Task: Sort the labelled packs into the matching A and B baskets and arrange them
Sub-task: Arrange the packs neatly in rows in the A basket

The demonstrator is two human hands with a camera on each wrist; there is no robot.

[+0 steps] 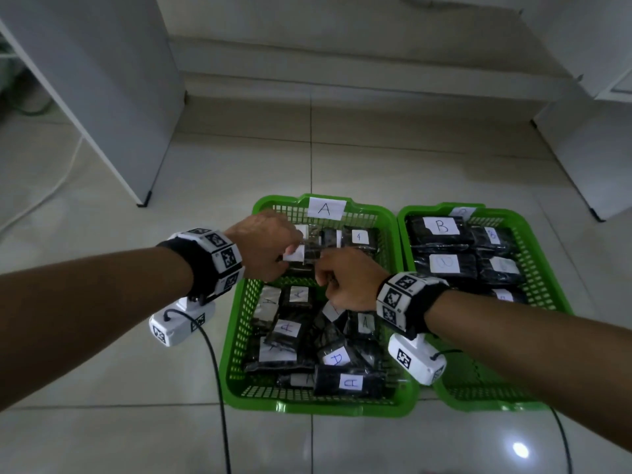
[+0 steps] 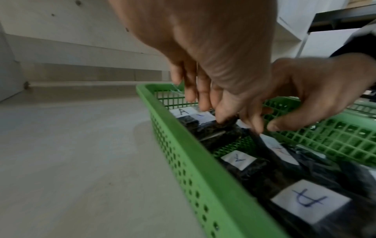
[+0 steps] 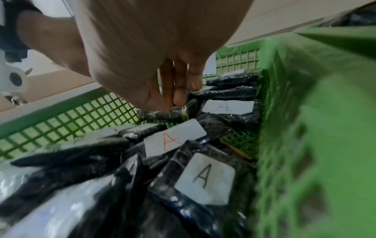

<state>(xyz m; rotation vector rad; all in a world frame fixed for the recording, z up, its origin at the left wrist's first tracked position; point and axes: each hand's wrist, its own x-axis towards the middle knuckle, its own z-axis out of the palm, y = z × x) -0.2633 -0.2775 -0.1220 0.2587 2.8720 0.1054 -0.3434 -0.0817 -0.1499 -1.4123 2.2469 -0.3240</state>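
Note:
Two green baskets stand side by side on the tiled floor. The A basket [image 1: 236, 336] on the left holds several black packs with white A labels [image 1: 350, 383], loosely piled at its near end. The B basket [image 1: 543, 265] holds B packs [image 1: 441, 227] in neat rows. Both hands are at the far end of the A basket. My left hand [image 1: 290, 254] pinches a black pack [image 1: 309, 256] at its labelled end, thumb and fingers on it [image 2: 223, 120]. My right hand [image 1: 323, 271] grips the same pack's near edge, fingertips [image 3: 179, 99] pressed on its wrap [image 3: 162, 115].
A white cabinet [image 1: 102, 97] stands at the back left and white furniture [image 1: 588, 148] at the right. A black cable [image 1: 219, 388] runs over the floor left of the A basket. A step or ledge [image 1: 342, 77] lies behind the baskets.

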